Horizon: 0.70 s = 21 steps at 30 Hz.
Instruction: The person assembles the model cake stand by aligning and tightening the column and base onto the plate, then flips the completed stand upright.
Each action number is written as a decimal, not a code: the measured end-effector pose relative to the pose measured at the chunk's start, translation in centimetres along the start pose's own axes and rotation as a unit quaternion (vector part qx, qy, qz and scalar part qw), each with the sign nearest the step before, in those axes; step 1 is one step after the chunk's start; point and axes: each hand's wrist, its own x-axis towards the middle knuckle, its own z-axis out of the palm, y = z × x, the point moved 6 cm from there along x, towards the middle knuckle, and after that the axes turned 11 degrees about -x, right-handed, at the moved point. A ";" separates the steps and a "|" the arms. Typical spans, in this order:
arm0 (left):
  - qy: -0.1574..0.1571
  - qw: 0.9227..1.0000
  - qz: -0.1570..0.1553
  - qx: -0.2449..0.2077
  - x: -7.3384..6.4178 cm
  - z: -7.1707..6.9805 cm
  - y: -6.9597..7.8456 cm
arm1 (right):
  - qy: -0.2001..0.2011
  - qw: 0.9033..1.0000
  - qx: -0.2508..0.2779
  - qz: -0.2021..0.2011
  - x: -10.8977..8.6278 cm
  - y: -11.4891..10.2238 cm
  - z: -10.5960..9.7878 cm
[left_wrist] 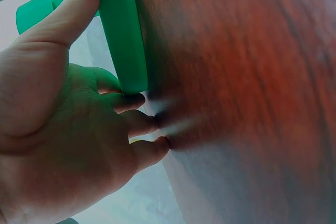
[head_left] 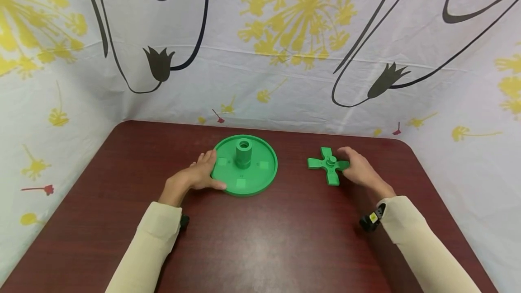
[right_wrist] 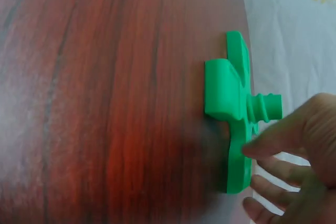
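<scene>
Toward the back of the table lies a green round plate (head_left: 256, 180) with a raised rim and an upright hollow post (head_left: 243, 153). My left hand (head_left: 197, 173) holds its left edge, thumb at the near rim. In the left wrist view, the thumb crosses the plate's edge (left_wrist: 123, 35) while the other fingertips rest on the table. To the right is a flat green cross-shaped piece (head_left: 328, 164) with a short threaded stud (right_wrist: 265, 107). My right hand (head_left: 360, 168) grips its right arm between thumb and fingers; some fingers are partly hidden in the head view.
Both parts lie on a dark red-brown wooden table (head_left: 264, 243). A white cloth (head_left: 228, 76) printed with flowers hangs behind and along the sides. A dark strapped device (head_left: 371, 218) is worn on the right wrist.
</scene>
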 end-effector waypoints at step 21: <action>-0.003 1.000 0.001 -0.004 -0.2 -0.1 0.0 | 0.022 0.999 0.023 -0.004 0.0 0.8 -0.7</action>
